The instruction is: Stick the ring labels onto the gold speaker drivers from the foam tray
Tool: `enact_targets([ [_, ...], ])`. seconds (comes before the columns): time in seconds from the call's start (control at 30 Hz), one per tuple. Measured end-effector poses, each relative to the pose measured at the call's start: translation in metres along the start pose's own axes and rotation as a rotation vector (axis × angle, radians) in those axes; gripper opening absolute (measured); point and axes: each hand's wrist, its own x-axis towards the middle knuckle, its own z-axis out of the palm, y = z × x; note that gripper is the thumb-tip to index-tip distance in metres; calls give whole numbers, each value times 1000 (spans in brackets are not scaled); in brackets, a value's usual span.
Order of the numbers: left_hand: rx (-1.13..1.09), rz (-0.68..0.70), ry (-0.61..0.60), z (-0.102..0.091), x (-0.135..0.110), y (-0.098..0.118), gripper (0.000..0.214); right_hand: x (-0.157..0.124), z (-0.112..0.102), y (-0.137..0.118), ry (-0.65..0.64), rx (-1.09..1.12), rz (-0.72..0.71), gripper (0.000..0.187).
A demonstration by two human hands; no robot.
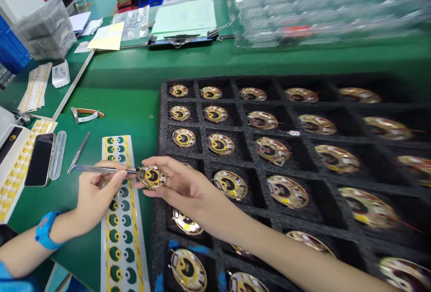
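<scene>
My left hand [101, 191] is pinched around metal tweezers [96, 169], their tips reaching right to the edge of a round gold-coloured part. This round gold part [153, 177], with a dark and yellow centre, is gripped between the fingers of my right hand [183, 180]. Below both hands lies a long sheet of yellow adhesive stickers [118, 233], many with dark cut-outs. Under my right forearm a black foam tray [198, 163] holds similar round gold parts in its compartments.
Left of the sheet lie a second pair of tweezers [79, 150], a phone [39, 159], a clear plastic case [58, 155] and another sticker sheet [17, 173]. Farther back are a curved-handled tool [86, 115], a clipboard with papers [183, 16] and clear plastic trays [323, 9].
</scene>
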Motion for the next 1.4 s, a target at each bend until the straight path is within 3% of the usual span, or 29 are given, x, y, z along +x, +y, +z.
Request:
enact_targets([
  [0.23, 210, 235, 2, 0, -9, 2, 16, 0, 4, 1, 26, -59, 25, 26],
  [0.67, 227, 255, -45, 0, -14, -1, 21, 4, 6, 2, 73, -37, 51, 24],
  [0.9, 176, 367, -133, -3, -16, 0, 26, 6, 8, -2, 126, -33, 48, 20],
  [0.97, 96, 373, -78, -7, -15, 1, 24, 5, 9, -2, 135, -34, 45, 18],
  [1.13, -81, 187, 159, -18, -3, -5, 6, 6, 11, -2, 155, -34, 72, 17],
  [1.27, -106, 5, 165, -22, 8, -14, 15, 8, 8, -5, 102, -31, 92, 16],
  [1.4, -129, -42, 144, -22, 14, -18, 17, 10, 2, -9, 48, 15, 129, 12],
])
